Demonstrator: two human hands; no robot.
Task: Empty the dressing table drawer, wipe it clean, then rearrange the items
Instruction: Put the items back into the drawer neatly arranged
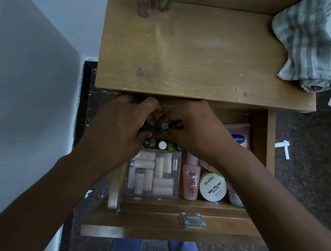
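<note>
The wooden drawer (259,132) is pulled out below the dressing table top (186,53). Both my hands reach into its back part. My left hand (125,122) is closed around a small dark-capped bottle (150,128). My right hand (190,125) pinches another small bottle with a grey cap (164,126). Just in front of them lie several small nail polish bottles (162,145). A clear plastic box of beige tubes (153,174), a pink bottle (191,179), a white nail polish wipes jar (213,186) and a pink Vaseline tube (239,137) sit in the drawer.
A grey striped cloth (307,47) hangs over the table top's right back corner. Two glass bottles (150,1) stand at the table's back edge. A small silver compact (193,219) rests on the drawer's front ledge. A wall closes the left side; dark speckled floor lies around.
</note>
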